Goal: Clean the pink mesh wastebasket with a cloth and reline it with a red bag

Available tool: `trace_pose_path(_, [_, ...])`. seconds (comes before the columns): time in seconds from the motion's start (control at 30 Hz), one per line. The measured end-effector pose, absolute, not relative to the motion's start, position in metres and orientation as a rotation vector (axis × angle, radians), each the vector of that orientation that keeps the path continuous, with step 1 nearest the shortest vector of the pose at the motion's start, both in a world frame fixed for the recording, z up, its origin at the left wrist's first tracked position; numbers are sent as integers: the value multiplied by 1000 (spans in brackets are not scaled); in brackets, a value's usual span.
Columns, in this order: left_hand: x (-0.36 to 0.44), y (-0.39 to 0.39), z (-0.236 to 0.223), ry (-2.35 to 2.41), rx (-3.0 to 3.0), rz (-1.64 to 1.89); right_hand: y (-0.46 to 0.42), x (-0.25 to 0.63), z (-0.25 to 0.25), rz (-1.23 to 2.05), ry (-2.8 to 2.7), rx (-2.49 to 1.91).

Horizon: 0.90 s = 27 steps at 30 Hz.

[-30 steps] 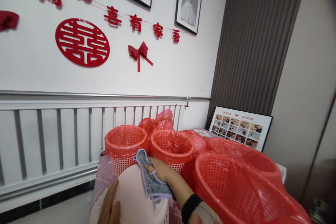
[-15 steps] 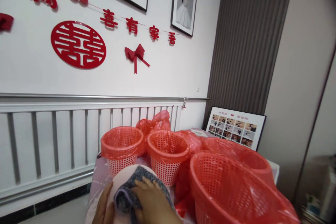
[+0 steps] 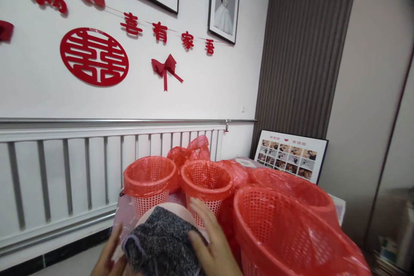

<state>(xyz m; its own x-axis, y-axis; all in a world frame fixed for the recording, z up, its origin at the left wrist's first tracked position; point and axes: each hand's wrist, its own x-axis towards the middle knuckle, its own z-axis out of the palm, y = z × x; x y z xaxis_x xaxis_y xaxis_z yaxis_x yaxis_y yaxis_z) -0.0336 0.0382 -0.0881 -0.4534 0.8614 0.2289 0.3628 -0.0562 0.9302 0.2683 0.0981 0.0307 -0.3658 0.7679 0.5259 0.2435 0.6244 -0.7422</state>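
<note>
An upturned pale pink basket (image 3: pixel 177 210) is close in front of me, its round base facing up. A dark grey cloth (image 3: pixel 161 241) with a lilac edge lies spread over that base and hides most of it. On the left side, my left hand (image 3: pixel 110 254) has its fingers apart beside the cloth and basket; its lower part is cut off by the frame. My right hand (image 3: pixel 215 241) is at the cloth's right side with fingers spread, the thumb at the cloth's edge. Neither hand is closed round anything I can see.
Behind stand two mesh baskets, a left one (image 3: pixel 150 181) and a middle one (image 3: pixel 207 185), lined with red plastic bags. A larger red-lined basket (image 3: pixel 278 228) fills the right. A photo board (image 3: pixel 291 155) leans behind the table; a white radiator (image 3: pixel 74 172) runs along the wall.
The right hand wiped the cloth across the pink basket's base, then moved off its top to the right. The cloth now lies spread out wider. The left hand has shifted left, fingers apart.
</note>
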Motion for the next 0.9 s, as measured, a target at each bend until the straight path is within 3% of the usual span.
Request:
trace_pose_path(0.17, [9, 25, -4, 1911, 1754, 1633, 121, 293, -23, 879, -1304, -1033])
trace_pose_path(0.23, [40, 34, 26, 1968, 2049, 1366, 130, 286, -42, 953, -1237, -1040])
trace_pose_path(0.33, [74, 52, 51, 2066, 2149, 584, 145, 272, -54, 1037, -1221, -986])
trace_pose_path(0.43, [83, 63, 54, 2015, 2141, 293, 161, 259, -48, 1129, -1273, -912])
trace_pose_path(0.67, [71, 66, 27, 1936, 2191, 407, 193, 234, -34, 1471, -1448, -811])
trace_pose_path(0.9, [59, 101, 23, 2014, 2218, 560, 188, 229, -38, 1576, -1432, -669])
